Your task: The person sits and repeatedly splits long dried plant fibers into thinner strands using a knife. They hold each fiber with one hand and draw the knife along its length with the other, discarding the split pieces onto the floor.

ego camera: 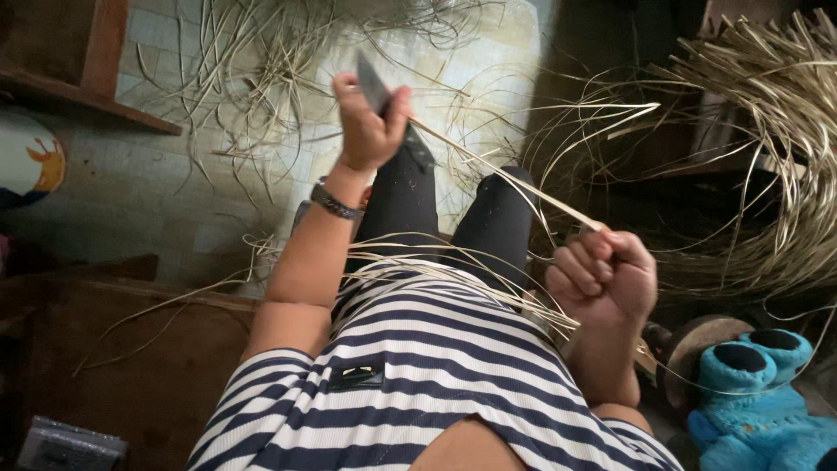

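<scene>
So the main thing here is a long pale cane strip (506, 179), stretched on a slant between our two hands, above our knees in black trousers (493, 218). Our left hand (366, 118) is raised up near the middle of the view, fingers curled tight around a knife (375, 87) with a dark blade poking up past the thumb; the blade sits right where the strip's upper end meets the hand. There's a dark bracelet (336, 202) on that wrist. Our right hand (606, 275) is lower and off to the right, closed into a fist, pinching the strip's lower end between thumb and bent fingers.

Thin shavings (453, 275) lie draped across our lap and the edge of our striped shirt (418, 366). More loose strips (261, 78) are scattered over the tiled floor (174, 174) ahead of us. To the right there's a big heap of cane strips (767, 113) curving over in a bundle. Bottom right, a blue plush toy (758, 392) sits just beside our right forearm. On the left we've got a wooden shelf (87, 78) and a round white thing with an orange print (30, 157) underneath it.
</scene>
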